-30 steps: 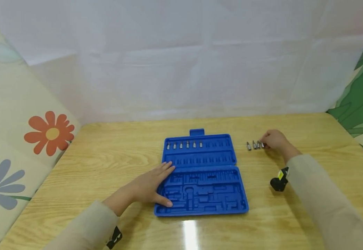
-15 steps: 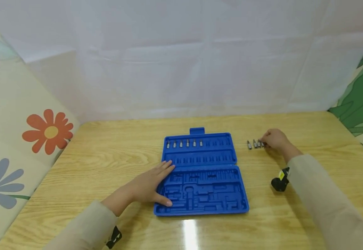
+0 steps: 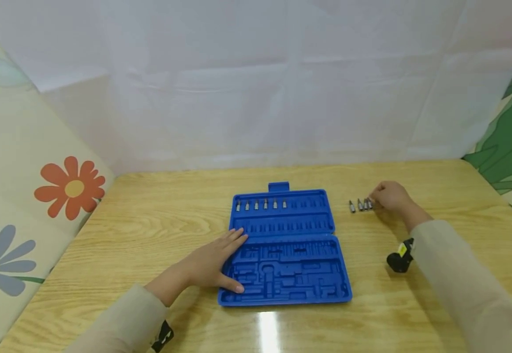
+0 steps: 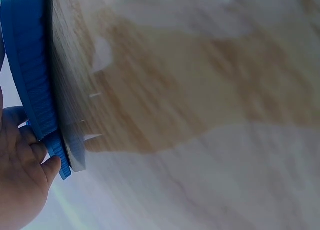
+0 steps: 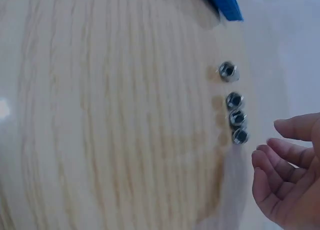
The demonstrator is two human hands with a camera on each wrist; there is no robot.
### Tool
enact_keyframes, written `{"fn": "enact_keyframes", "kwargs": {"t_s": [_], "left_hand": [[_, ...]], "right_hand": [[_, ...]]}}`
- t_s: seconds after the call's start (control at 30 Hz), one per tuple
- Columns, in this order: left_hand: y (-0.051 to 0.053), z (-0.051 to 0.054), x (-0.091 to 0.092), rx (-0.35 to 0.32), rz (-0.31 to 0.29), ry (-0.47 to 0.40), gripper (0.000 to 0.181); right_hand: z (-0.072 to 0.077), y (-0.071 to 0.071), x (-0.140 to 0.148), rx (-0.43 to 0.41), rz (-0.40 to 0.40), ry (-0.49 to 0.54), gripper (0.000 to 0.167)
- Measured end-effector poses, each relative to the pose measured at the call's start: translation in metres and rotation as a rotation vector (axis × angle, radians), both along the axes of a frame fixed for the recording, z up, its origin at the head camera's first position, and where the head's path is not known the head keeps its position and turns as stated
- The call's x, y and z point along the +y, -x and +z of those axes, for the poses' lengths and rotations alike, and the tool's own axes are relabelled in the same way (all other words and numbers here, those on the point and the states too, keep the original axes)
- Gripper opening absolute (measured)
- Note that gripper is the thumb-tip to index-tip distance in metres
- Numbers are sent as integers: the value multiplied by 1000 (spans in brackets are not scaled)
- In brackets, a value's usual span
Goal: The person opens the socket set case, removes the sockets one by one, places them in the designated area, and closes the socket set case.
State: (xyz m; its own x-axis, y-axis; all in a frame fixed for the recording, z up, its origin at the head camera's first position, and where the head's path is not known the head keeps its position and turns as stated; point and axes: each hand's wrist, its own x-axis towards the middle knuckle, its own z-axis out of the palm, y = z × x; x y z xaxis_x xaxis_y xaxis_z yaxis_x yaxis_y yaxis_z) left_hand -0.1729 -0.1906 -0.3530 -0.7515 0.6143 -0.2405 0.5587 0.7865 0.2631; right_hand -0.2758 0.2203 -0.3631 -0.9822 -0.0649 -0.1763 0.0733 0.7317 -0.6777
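Observation:
An open blue plastic tool case point(image 3: 284, 267) lies flat on the table, with a short row of metal bit sockets point(image 3: 265, 204) in its upper lid slots. My left hand point(image 3: 211, 260) rests on the case's left side, fingers and thumb spread over the edge. To the right of the case lie several loose bit sockets point(image 3: 360, 205), one set slightly apart from the rest. My right hand point(image 3: 390, 196) is just beyond the rightmost one. In the right wrist view, the fingers point(image 5: 272, 172) are loosely bent, apart from the sockets point(image 5: 239, 118), holding nothing.
The wooden table point(image 3: 172, 206) ends at a white sheet point(image 3: 256, 98) behind it. Flower-patterned cloth point(image 3: 13, 235) hangs at both sides. The case's latch tab point(image 3: 278, 187) sticks out at the back. A dark wrist camera point(image 3: 400, 257) is under the right sleeve.
My right hand has drawn slightly right, away from the rightmost loose socket, which its fingers partly covered before. My left hand stays on the case.

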Motion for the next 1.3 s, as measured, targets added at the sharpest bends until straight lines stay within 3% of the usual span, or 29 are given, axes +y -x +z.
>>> {"fn": "enact_keyframes", "kwargs": {"t_s": [0.17,0.37,0.63,0.9,1.13,1.2,1.3], "left_hand": [[0,0,0,3,-2,0,105],[1,2,-3,7,1,-1,106],[1,2,-2,9,-9,-8,106],[1,2,0,8,-27,-18,105],[1,1,0,-7,-26,-8,106],[0,1,0,-7,-24,-5,106],[1,1,0,-3,-23,-8,106]], "right_hand": [[9,0,-14,-2,8,91,27],[17,3,-45,-68,72,218,33],[18,7,-101,-124,152,247,30],[15,9,-144,-78,246,267,28],[-3,26,-167,-44,224,172,25],[-36,53,-167,44,253,144,19],[-54,72,-173,86,258,18,25]]}}
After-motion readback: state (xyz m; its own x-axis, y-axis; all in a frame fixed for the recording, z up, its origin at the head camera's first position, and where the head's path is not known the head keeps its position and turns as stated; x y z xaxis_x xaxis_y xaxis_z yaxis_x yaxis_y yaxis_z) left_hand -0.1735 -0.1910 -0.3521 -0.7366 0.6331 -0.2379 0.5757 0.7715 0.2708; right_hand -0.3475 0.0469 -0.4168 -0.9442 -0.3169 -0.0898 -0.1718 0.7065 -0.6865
